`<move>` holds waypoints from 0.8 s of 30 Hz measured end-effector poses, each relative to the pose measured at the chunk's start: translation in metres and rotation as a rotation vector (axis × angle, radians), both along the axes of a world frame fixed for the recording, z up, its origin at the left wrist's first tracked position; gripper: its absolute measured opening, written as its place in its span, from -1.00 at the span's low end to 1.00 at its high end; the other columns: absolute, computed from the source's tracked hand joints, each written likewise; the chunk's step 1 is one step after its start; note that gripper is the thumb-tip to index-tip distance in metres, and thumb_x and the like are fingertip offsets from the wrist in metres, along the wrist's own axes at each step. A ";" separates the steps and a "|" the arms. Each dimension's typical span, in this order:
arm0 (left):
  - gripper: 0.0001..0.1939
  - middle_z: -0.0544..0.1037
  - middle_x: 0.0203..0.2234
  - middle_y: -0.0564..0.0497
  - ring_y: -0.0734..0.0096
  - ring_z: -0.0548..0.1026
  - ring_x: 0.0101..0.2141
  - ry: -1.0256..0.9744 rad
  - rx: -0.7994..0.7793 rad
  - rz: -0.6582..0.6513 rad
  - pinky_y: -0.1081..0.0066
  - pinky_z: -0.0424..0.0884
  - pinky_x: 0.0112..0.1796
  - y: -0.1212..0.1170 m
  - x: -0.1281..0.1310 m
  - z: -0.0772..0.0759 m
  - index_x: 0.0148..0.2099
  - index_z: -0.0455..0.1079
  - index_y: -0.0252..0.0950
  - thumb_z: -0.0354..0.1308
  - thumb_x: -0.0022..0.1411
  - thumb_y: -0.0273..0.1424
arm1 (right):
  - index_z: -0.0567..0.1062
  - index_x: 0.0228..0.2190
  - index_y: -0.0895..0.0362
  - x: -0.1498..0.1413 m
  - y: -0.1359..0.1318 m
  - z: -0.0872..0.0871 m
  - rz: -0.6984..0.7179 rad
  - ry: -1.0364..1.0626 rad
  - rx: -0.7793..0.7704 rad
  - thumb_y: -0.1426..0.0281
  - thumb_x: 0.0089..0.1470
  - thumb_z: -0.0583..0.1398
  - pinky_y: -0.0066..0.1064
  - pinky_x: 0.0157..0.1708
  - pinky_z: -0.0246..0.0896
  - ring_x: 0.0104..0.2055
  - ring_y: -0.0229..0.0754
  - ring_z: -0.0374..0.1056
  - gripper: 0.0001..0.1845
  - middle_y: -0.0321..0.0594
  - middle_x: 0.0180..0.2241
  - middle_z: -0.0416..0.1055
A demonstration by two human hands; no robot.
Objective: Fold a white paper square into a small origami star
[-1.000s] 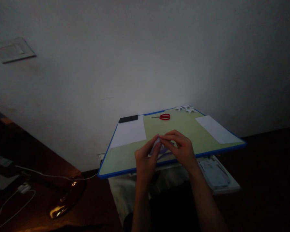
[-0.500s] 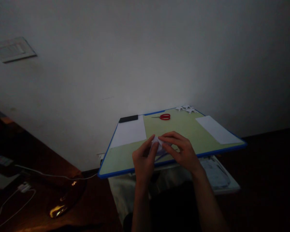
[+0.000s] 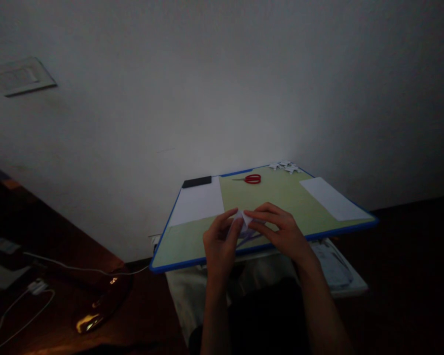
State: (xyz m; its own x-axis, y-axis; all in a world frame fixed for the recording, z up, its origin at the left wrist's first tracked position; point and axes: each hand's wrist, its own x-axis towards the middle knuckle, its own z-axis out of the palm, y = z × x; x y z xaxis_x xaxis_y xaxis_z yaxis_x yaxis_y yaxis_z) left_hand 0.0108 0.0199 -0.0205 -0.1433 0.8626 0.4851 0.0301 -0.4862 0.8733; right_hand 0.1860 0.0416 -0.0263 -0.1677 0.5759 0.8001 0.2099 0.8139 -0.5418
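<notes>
A small folded piece of white paper (image 3: 245, 221) is held between my two hands, above the near edge of the green-topped table (image 3: 281, 197). My left hand (image 3: 222, 239) pinches its left side between thumb and fingers. From the right, the thumb and fingertips of my right hand (image 3: 281, 229) grip the same paper. My fingers cover part of the folds, and the dim light blurs them. Beyond my hands lies a pair of scissors (image 3: 252, 179) with red handles, its blades pointing left.
White folded paper pieces (image 3: 286, 167) are gathered at the far right corner. One white sheet (image 3: 198, 202) lies at left, with a dark flat object (image 3: 197, 182) on its far edge. Another white sheet (image 3: 333, 198) lies at right. A wall (image 3: 222, 88) rises behind the table.
The right hand has shifted very slightly right and down, its fingers moving a little on the folded paper. Both hands keep their hold; the things on the table have not moved.
</notes>
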 end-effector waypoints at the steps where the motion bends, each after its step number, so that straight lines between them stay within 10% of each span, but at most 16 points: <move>1: -0.70 0.76 -0.30 -0.03 0.32 0.72 -0.30 0.002 0.006 0.004 0.44 0.64 -0.24 0.000 -0.001 -0.001 0.00 0.65 -0.27 0.43 0.26 -0.29 | 0.62 0.12 -0.13 0.000 0.000 0.000 -0.002 0.004 -0.002 0.41 0.31 0.32 -0.37 -0.18 0.47 -0.18 -0.19 0.50 -0.61 -0.24 -0.21 0.52; 8: -0.68 0.72 0.00 -0.05 0.17 0.70 -0.01 0.075 0.005 -0.025 0.26 0.60 0.09 0.001 -0.004 -0.002 0.08 0.67 -0.18 0.40 0.28 -0.31 | 0.62 0.12 -0.15 -0.001 -0.002 0.002 -0.037 0.053 0.041 0.47 0.29 0.33 -0.41 -0.21 0.44 -0.23 -0.23 0.46 -0.56 -0.28 -0.26 0.50; 24: -0.75 0.75 -0.08 -0.01 0.23 0.73 -0.11 0.252 0.142 0.079 0.32 0.61 -0.03 -0.007 -0.002 0.010 0.04 0.68 -0.14 0.34 0.34 -0.37 | 0.61 0.13 -0.17 -0.004 -0.003 0.003 -0.040 0.056 0.046 0.41 0.34 0.29 -0.39 -0.29 0.40 -0.27 -0.22 0.40 -0.61 -0.27 -0.29 0.44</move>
State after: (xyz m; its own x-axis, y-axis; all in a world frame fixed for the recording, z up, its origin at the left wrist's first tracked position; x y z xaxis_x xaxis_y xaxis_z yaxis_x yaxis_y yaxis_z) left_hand 0.0087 0.0132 -0.0109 -0.0666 0.7746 0.6290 0.2799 -0.5906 0.7569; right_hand 0.1822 0.0384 -0.0235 -0.0994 0.5440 0.8332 0.2132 0.8296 -0.5161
